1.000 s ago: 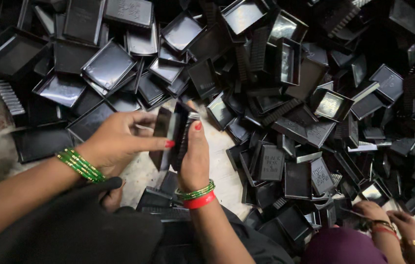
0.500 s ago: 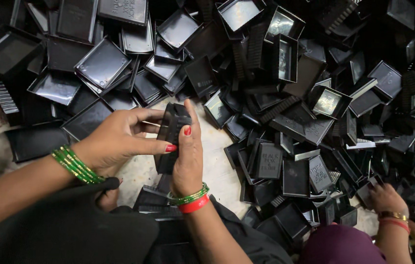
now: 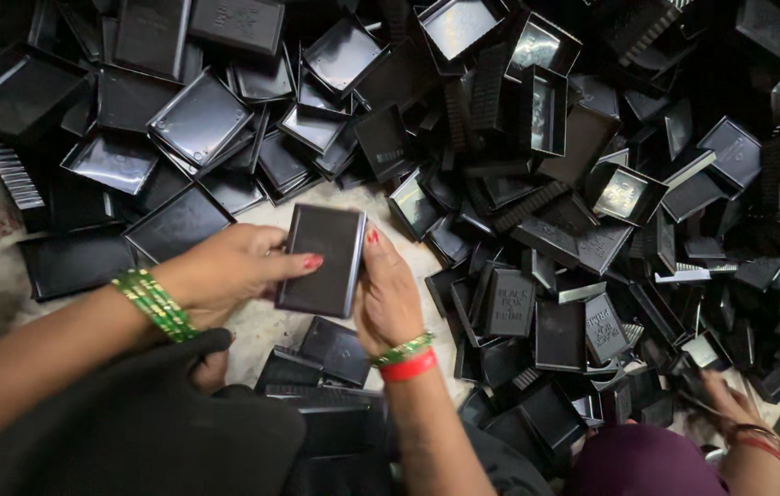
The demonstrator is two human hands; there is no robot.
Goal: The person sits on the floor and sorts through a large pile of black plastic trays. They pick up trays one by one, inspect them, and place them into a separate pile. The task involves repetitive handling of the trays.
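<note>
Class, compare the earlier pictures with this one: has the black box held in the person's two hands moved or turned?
Yes. The black box was held edge-on before; now its flat face points up. It sits between the left hand and right hand, over the same pale floor patch.

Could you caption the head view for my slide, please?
Both hands, left and right, hold a flat black box.

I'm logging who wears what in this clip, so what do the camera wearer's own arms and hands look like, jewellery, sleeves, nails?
Both forearms are bare, with no sleeves in view. The left hand has red-painted nails, and a stack of thin green bangles sits on its wrist. The right hand also has red nails; its wrist carries a thin green bangle next to a plain red bangle. No rings or watch show.
</note>
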